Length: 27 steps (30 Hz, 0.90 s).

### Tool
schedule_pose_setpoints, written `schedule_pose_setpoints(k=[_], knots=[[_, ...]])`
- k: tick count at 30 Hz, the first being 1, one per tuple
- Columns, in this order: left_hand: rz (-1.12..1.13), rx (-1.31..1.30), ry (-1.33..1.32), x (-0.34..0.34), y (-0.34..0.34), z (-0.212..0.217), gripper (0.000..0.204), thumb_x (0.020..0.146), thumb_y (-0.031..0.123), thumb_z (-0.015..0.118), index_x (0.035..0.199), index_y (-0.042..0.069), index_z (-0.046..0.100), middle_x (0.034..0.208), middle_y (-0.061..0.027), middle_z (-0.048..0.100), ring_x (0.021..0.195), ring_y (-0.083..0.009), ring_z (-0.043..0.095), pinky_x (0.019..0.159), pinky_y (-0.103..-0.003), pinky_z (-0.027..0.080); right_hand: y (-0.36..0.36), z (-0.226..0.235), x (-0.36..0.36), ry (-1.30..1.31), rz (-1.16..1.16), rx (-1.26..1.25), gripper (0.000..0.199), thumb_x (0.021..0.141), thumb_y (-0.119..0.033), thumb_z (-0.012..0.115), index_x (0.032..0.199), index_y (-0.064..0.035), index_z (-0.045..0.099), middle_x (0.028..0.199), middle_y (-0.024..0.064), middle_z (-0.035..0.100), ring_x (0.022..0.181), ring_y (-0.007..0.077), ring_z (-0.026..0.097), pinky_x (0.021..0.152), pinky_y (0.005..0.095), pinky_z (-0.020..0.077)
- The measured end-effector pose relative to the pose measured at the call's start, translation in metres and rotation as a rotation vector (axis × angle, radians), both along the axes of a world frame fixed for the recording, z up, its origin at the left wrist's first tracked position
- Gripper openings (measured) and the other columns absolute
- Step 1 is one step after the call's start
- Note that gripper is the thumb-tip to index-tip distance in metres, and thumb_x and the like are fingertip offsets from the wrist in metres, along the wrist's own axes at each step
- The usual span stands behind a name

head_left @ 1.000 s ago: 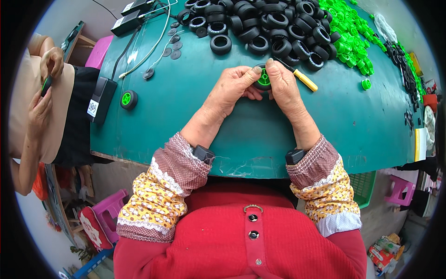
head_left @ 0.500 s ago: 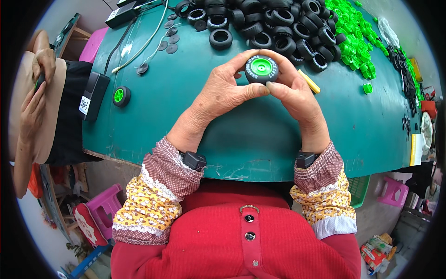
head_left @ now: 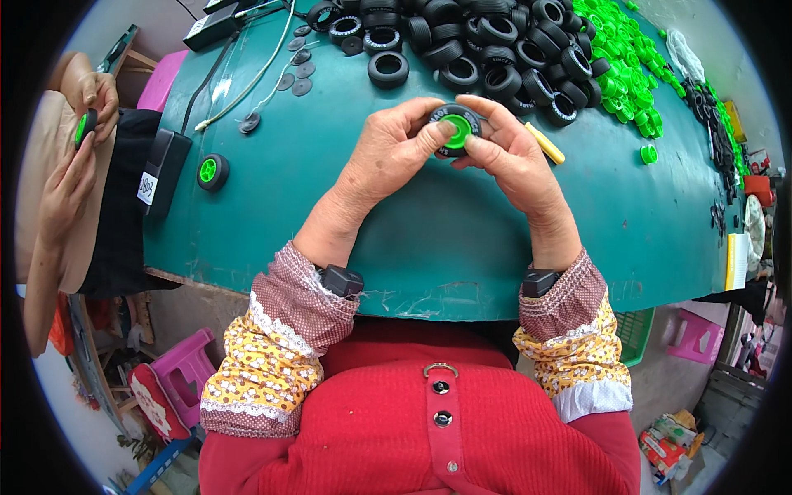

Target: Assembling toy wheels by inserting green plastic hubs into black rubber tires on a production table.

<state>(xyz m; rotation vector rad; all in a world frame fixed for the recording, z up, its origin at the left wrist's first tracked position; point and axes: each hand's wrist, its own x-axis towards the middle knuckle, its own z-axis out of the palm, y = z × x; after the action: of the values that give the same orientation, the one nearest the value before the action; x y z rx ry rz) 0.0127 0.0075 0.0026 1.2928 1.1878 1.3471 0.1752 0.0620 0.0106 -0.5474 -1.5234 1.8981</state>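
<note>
Between both hands, above the middle of the green table, I hold a toy wheel with a black tyre and a bright green hub. My left hand grips its left side, the thumb lying on the green hub. Closed round the right side, my right hand has its thumb at the wheel's lower right edge and its fingers behind the tyre. A yellow-handled tool lies just right of my right hand. Beyond my hands is a heap of loose black tyres. Another green-hubbed wheel rests on the table at left.
Right of the tyres is a pile of green hubs, with one single hub nearer me. At left stand a black box, a white cable and several dark discs. Another person's hands hold a wheel there.
The wheel has tilted and come slightly left and down. My left thumb has moved from the tyre's lower edge onto the hub. The other person's wheel now shows more.
</note>
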Motion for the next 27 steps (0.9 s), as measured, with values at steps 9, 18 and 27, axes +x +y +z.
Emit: schedule_pose_setpoints(k=[9, 18, 27], knots=[[0.002, -0.097, -0.140, 0.003, -0.004, 0.005, 0.027, 0.083, 0.023, 0.059, 0.096, -0.001, 0.057, 0.081, -0.0029, 0.060, 0.073, -0.0080, 0.056, 0.064, -0.020, 0.046, -0.004, -0.012, -0.003, -0.085, -0.170, 0.056, 0.029, 0.088, -0.025, 0.051, 0.106, -0.0031, 0.055, 0.088, 0.0018, 0.058, 0.076, 0.0075, 0.053, 0.062, 0.0206, 0.0452], [0.033, -0.258, -0.293, 0.002, 0.005, -0.008, 0.030, 0.087, 0.032, 0.051, 0.093, 0.003, 0.054, 0.076, -0.0040, 0.057, 0.060, -0.0105, 0.056, 0.050, -0.020, 0.048, -0.001, -0.020, -0.025, -0.417, -0.414, 0.619, 0.024, 0.089, -0.023, 0.042, 0.094, -0.0022, 0.053, 0.075, 0.0196, 0.057, 0.067, 0.0343, 0.058, 0.058, 0.0375, 0.0446], [0.069, -0.085, -0.073, 0.010, 0.006, -0.012, 0.025, 0.087, 0.024, 0.051, 0.083, 0.000, 0.055, 0.061, -0.0014, 0.052, 0.049, -0.0070, 0.049, 0.044, -0.022, 0.042, 0.003, -0.032, -0.025, -0.350, -0.460, 0.666, 0.025, 0.090, -0.022, 0.039, 0.087, 0.0000, 0.051, 0.069, 0.0095, 0.051, 0.063, 0.0187, 0.051, 0.060, 0.0304, 0.0420]])
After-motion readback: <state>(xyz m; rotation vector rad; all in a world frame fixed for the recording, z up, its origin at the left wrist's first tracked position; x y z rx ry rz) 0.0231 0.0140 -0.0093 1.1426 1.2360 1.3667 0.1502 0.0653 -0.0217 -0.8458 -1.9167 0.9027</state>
